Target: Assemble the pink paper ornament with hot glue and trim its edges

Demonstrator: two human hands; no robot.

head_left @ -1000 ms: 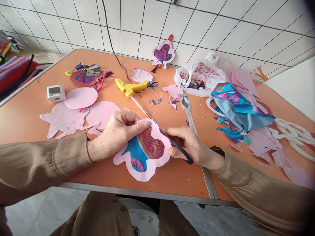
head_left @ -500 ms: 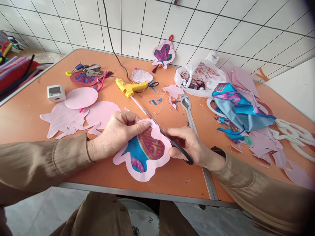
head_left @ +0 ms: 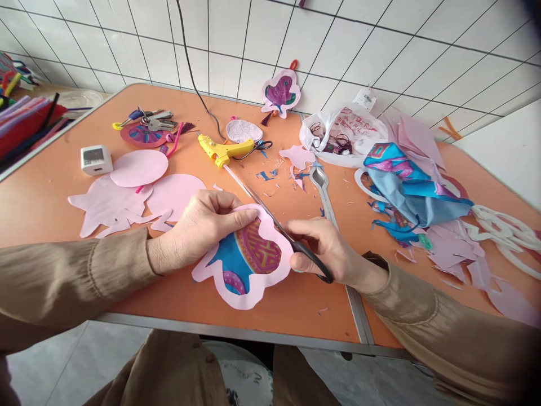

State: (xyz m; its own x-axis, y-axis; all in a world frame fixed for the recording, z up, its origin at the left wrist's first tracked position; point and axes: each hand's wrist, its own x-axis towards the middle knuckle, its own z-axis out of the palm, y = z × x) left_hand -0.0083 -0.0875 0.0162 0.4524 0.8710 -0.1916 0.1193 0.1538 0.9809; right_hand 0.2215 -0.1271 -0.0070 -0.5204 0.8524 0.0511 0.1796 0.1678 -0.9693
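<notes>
My left hand [head_left: 198,228] grips a pink lobed paper cutout [head_left: 245,259] with blue, magenta and gold patterned fabric showing in its middle, thumb on its top edge. It is held just above the orange table [head_left: 296,299] near the front edge. My right hand [head_left: 325,251] holds black-handled scissors [head_left: 291,239]; the blades run up and left along the cutout's upper right edge.
A yellow glue gun [head_left: 222,149] with its cord lies behind the hands. Pink paper shapes [head_left: 127,194], a white cube [head_left: 96,160] and keys [head_left: 147,119] are at left. Patterned fabric [head_left: 406,180], a plastic bag [head_left: 342,135] and paper scraps fill the right side.
The cutout has shifted slightly left and down in my left hand; the scissors have barely moved.
</notes>
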